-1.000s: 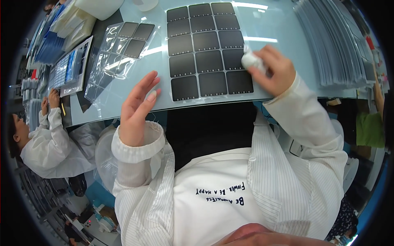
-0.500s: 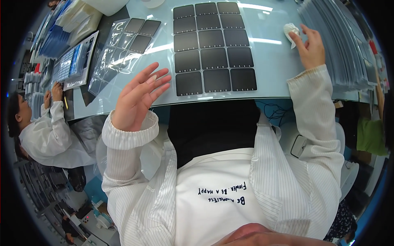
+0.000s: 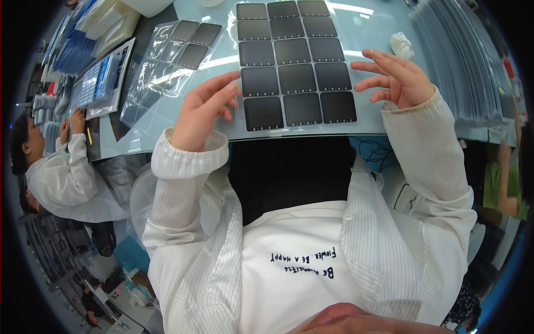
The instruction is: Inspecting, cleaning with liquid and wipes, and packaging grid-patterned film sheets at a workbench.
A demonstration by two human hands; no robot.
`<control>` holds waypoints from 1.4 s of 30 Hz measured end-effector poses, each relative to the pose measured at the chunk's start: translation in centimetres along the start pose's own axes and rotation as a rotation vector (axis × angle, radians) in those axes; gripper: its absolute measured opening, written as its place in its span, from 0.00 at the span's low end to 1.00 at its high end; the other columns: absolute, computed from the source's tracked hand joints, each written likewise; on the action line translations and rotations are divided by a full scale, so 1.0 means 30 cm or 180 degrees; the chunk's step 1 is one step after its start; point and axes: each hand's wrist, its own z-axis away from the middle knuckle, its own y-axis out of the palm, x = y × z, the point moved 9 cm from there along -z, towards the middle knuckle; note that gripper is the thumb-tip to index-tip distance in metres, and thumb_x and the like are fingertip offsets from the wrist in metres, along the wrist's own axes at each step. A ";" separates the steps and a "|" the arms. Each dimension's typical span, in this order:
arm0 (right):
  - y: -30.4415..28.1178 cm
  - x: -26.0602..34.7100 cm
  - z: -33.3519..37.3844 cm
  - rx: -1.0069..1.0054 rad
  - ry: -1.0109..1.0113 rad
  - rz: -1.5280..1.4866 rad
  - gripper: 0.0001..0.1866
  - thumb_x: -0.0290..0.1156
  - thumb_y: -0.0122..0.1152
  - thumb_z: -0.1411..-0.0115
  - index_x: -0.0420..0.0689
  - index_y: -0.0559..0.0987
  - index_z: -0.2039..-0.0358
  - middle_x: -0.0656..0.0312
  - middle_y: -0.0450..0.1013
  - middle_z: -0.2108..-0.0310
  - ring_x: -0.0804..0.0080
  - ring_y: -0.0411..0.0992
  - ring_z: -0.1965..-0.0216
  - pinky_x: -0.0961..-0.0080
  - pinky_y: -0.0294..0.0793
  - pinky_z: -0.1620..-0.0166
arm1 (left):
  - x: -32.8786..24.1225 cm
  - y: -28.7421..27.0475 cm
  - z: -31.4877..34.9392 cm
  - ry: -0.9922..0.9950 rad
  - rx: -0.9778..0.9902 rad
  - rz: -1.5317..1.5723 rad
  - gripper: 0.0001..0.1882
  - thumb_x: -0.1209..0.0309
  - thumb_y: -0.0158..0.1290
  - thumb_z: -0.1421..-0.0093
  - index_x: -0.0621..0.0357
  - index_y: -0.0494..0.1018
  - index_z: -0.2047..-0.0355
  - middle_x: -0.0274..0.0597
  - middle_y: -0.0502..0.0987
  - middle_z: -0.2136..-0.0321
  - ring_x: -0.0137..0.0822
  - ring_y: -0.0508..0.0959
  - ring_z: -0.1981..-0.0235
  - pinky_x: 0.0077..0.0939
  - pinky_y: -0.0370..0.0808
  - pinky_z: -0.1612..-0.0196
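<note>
Left hand (image 3: 207,109) and right hand (image 3: 405,82), fingers loosely spread, flank a grid of dark panels (image 3: 296,79) lying flat on the counter (image 3: 364,36), probably so both its sides are within reach, while a white wad (image 3: 401,45) rests near the stacked clear sleeves (image 3: 459,72), apparently there to leave the panels uncovered.

Across the shiny pale-blue tabletop (image 3: 364,34) it's a five-by-three grid of dark grey rectangular panels (image 3: 292,52) holding the centre, a glossy clear plastic pocket sheet (image 3: 146,83) to its left, a crumpled white wad (image 3: 401,45) to its right, and a thick stack of translucent bluish sheets (image 3: 461,72) farther right.
</note>
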 end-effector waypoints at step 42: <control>0.025 0.064 -0.019 0.0184 -0.1291 0.0896 0.13 0.37 0.55 0.37 0.40 0.80 0.68 0.68 0.70 0.83 0.85 0.63 0.88 0.90 0.59 0.83 | -0.028 -0.007 0.087 0.0438 0.0066 0.0193 0.25 0.75 0.46 0.40 0.64 0.62 0.41 0.34 0.72 0.80 0.20 0.64 0.82 0.14 0.58 0.79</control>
